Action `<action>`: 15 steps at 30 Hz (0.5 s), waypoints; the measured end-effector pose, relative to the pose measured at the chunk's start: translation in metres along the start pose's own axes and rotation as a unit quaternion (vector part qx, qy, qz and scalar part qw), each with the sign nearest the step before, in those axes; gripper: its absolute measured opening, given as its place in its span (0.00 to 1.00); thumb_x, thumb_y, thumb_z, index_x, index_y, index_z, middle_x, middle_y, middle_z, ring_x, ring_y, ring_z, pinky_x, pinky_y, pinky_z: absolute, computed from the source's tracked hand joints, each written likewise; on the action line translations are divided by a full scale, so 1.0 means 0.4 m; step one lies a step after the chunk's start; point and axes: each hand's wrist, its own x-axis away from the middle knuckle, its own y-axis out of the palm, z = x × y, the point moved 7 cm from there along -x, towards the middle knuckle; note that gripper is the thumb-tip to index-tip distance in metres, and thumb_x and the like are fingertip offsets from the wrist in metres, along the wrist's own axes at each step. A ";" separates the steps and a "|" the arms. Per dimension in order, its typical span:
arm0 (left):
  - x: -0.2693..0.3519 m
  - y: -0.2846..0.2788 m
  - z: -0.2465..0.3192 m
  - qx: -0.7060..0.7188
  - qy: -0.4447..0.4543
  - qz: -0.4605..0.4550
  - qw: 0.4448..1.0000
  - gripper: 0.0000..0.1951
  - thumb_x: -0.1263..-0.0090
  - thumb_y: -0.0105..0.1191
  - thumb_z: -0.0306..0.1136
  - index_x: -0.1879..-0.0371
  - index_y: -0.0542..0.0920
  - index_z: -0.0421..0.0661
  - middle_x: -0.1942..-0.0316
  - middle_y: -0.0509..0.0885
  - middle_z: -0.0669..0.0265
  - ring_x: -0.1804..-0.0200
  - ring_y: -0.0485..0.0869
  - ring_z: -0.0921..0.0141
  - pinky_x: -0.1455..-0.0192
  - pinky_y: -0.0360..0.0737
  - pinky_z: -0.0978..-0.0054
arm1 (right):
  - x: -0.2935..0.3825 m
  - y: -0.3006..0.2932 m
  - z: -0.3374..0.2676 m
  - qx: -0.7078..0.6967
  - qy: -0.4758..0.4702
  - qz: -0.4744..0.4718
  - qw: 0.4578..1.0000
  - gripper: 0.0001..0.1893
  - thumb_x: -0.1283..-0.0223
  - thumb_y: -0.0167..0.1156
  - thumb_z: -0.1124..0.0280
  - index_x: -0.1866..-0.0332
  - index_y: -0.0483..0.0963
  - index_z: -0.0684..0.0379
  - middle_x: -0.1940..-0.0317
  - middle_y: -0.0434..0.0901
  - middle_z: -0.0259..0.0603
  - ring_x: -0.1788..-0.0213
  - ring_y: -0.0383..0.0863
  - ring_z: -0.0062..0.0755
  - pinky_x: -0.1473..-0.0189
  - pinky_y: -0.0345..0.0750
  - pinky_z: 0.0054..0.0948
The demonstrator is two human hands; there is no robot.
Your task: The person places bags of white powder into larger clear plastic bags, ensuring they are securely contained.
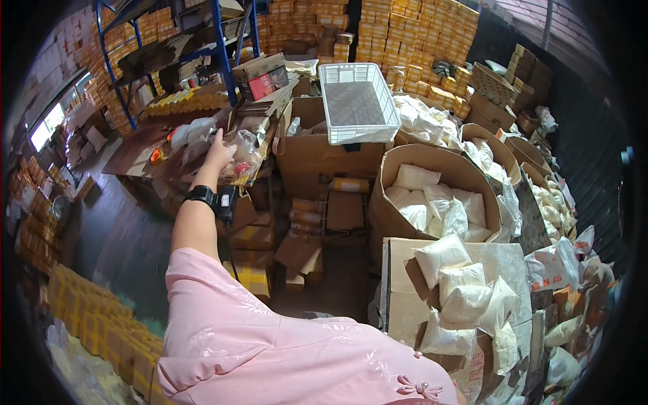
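Observation:
My left hand (220,153) reaches out over a cluttered table (134,147). It is at a heap of clear plastic bags (245,147), with something red among them. A small dark thing shows by a fingertip, too small to name. Whether the fingers grip anything cannot be told. An orange tape dispenser (157,156) lies to the left of the hand, beside whitish plastic wrapping (192,132). My right hand is out of view. On a cardboard-covered surface (405,304) before me, at the right, lie several sealed clear bags of pale powder (466,298).
A white plastic crate (360,134) rests atop a large carton (329,162). Round-sided cardboard bins (385,202) hold more powder bags (417,177). A blue shelving rack (223,50) stands behind the table. Cartons (253,276) sit below, and yellow-taped boxes (101,324) line the lower left.

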 end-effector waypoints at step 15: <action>-0.041 0.065 0.071 -0.091 -0.071 -0.201 0.973 0.46 0.32 0.57 0.34 0.24 0.37 0.57 0.60 0.83 0.55 0.71 0.81 0.67 0.73 0.77 0.66 | 0.072 0.052 0.125 0.008 0.063 -0.006 0.998 0.16 0.54 0.63 0.59 0.61 0.83 0.56 0.61 0.83 0.50 0.57 0.84 0.46 0.54 0.79 0.40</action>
